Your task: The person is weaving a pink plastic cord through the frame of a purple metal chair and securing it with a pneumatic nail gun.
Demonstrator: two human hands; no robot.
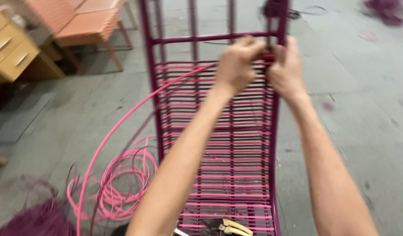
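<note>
Wooden drawers (11, 52), orange chair (85, 22), pliers (230, 227).

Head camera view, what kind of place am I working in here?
Likely a furniture weaving workshop: both hands work pink cord onto a purple metal chair frame, a coil of pink cord lies on the concrete floor, and finished woven chairs stand behind.

Furniture-weaving workshop. Evidence: bare concrete floor (359, 109), metal chair frame (214, 39) half-strung with pink cord, loose cord coils (122, 183) and purple offcuts (35, 220) on the floor, finished woven chairs (85, 22) stacked behind, pliers (232, 227).
</note>
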